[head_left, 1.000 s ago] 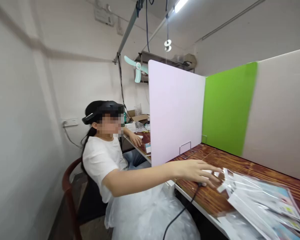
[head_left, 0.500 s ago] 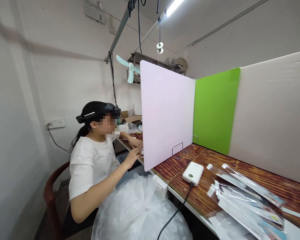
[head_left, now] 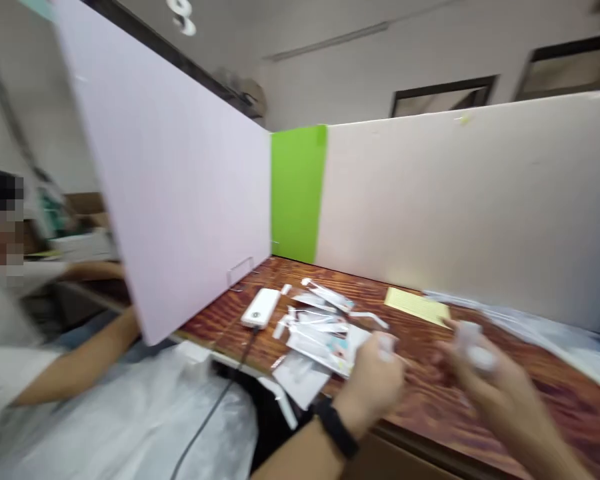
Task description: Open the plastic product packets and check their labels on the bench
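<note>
My left hand (head_left: 375, 377), with a black band (head_left: 336, 427) on its wrist, is closed above the front of the wooden table. A small whitish bit shows at its fingers, too blurred to name. To its right, my right hand (head_left: 505, 380) has its fingers curled round a small white piece (head_left: 469, 333) with a round end. The two hands are apart. Just left of my left hand lie clear plastic packets (head_left: 317, 337) with printed cards in them, in a loose heap.
A white power bank (head_left: 261, 308) with a black cable lies left of the packets. A yellow sheet (head_left: 417, 305) and clear plastic film (head_left: 540, 333) lie toward the back. A pale divider (head_left: 190, 187) separates a seated co-worker (head_left: 25, 373). A large plastic bag (head_left: 180, 407) bulges below the table edge.
My view has swung right and both my hands have come into sight. The co-worker, divider and power bank now appear farther left.
</note>
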`<state>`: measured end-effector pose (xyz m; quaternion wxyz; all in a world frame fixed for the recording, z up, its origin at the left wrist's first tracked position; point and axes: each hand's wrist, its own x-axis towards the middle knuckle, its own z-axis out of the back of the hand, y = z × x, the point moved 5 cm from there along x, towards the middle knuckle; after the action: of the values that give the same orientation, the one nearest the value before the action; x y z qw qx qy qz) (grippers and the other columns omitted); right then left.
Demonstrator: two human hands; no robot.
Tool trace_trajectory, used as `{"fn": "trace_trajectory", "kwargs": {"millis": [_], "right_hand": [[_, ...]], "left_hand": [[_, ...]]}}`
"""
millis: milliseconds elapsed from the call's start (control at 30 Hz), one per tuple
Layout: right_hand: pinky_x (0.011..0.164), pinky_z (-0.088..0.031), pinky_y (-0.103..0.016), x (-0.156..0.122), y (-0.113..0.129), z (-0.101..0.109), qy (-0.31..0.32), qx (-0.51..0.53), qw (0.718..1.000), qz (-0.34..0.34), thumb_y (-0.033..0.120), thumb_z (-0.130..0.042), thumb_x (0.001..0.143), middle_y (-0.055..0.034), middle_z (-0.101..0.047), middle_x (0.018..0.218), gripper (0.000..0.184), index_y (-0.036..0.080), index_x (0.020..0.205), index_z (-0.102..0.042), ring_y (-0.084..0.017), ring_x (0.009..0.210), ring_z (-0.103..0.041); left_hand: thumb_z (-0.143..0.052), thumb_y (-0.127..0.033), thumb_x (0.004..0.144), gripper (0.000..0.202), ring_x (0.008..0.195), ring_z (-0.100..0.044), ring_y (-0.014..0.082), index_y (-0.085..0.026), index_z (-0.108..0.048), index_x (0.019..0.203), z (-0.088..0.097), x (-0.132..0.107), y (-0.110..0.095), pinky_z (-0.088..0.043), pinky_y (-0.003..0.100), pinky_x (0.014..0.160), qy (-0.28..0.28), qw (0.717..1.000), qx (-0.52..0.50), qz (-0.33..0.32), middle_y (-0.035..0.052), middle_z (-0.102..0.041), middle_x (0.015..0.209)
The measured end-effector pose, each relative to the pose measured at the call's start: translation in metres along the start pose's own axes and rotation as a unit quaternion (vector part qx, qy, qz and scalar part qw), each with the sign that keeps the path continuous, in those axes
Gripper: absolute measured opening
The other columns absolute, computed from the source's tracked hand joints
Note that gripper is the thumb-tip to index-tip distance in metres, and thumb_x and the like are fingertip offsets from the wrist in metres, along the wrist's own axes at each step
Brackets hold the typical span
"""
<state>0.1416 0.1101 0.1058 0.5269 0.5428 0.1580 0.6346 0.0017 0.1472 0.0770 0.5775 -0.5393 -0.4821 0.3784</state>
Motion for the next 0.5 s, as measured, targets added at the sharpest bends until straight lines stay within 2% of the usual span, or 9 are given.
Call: {"fn": "trace_trajectory", "kwargs": {"millis": [33, 100, 167, 267, 367, 433, 500], "right_hand": [[0.04, -0.044, -0.027, 0.0, -0.004, 0.003, 0.006, 0.015, 1.0, -0.026, 0.05, -0.056, 0.085, 0.0017, -0.055, 0.053, 0.027, 0.024, 0.09, -0.055, -0.016, 0.042, -0.051], [0.038, -0.043, -0.027, 0.002, -0.009, 0.0, 0.052, 0.038, 0.995, -0.075, 0.054, -0.054, 0.084, 0.0048, -0.05, 0.05, 0.033, 0.022, 0.091, -0.051, -0.015, 0.039, -0.049], [0.04, -0.044, -0.027, 0.003, -0.008, -0.006, 0.096, 0.043, 0.991, -0.084, 0.055, -0.051, 0.085, 0.003, -0.054, 0.056, 0.034, 0.021, 0.09, -0.053, -0.014, 0.04, -0.05], [0.053, -0.049, -0.029, 0.004, 0.001, -0.005, 0.108, -0.032, 0.993, -0.017, 0.049, -0.051, 0.087, -0.0035, -0.062, 0.07, 0.035, 0.018, 0.098, -0.062, -0.018, 0.055, -0.059], [0.068, -0.051, -0.033, 0.004, 0.005, -0.002, 0.129, -0.087, 0.987, 0.038, 0.04, -0.05, 0.089, -0.0089, -0.068, 0.09, 0.035, 0.018, 0.113, -0.063, -0.023, 0.077, -0.064], [0.069, -0.049, -0.031, 0.003, 0.005, -0.005, 0.176, -0.092, 0.979, 0.047, 0.03, -0.046, 0.09, -0.0081, -0.07, 0.092, 0.027, 0.02, 0.108, -0.065, -0.023, 0.08, -0.065], [0.065, -0.046, -0.029, 0.002, 0.003, -0.009, 0.209, -0.1, 0.972, 0.05, 0.018, -0.047, 0.086, -0.006, -0.071, 0.083, 0.021, 0.021, 0.093, -0.067, -0.022, 0.072, -0.063]], "left_hand": [[-0.055, -0.024, 0.088, 0.011, 0.068, -0.06, 0.0138, -0.014, -0.059, 0.09, -0.006, 0.006, 0.003, -0.052, 0.03, 0.064, 0.006, 1.0, -0.01, -0.004, -0.0001, -0.061, 0.076], [-0.056, -0.018, 0.082, 0.006, 0.064, -0.056, 0.0126, -0.016, -0.056, 0.076, -0.009, 0.012, 0.004, -0.047, 0.025, 0.061, 0.002, 1.0, -0.012, -0.022, -0.0029, -0.056, 0.066], [-0.058, -0.022, 0.079, 0.005, 0.054, -0.05, 0.0114, -0.018, -0.057, 0.077, -0.006, 0.012, 0.0, -0.042, 0.024, 0.054, 0.0, 0.999, -0.001, -0.042, -0.0057, -0.051, 0.058], [-0.062, -0.031, 0.076, 0.015, 0.046, -0.043, 0.0108, -0.019, -0.057, 0.068, 0.0, 0.008, -0.009, -0.037, 0.024, 0.048, -0.007, 0.997, 0.03, -0.065, -0.0072, -0.045, 0.05], [-0.061, -0.033, 0.076, 0.032, 0.047, -0.042, 0.0117, -0.02, -0.046, 0.052, 0.002, 0.006, -0.015, -0.036, 0.025, 0.049, -0.043, 0.993, 0.077, -0.083, -0.0057, -0.044, 0.047], [-0.054, -0.033, 0.081, 0.029, 0.053, -0.049, 0.0147, -0.02, -0.049, 0.056, 0.004, 0.004, -0.018, -0.04, 0.027, 0.054, -0.079, 0.986, 0.111, -0.099, -0.0029, -0.05, 0.052], [-0.049, -0.029, 0.085, 0.02, 0.071, -0.06, 0.0199, -0.019, -0.06, 0.073, 0.003, 0.002, -0.021, -0.046, 0.032, 0.068, -0.091, 0.978, 0.14, -0.125, 0.0031, -0.064, 0.07]]}}
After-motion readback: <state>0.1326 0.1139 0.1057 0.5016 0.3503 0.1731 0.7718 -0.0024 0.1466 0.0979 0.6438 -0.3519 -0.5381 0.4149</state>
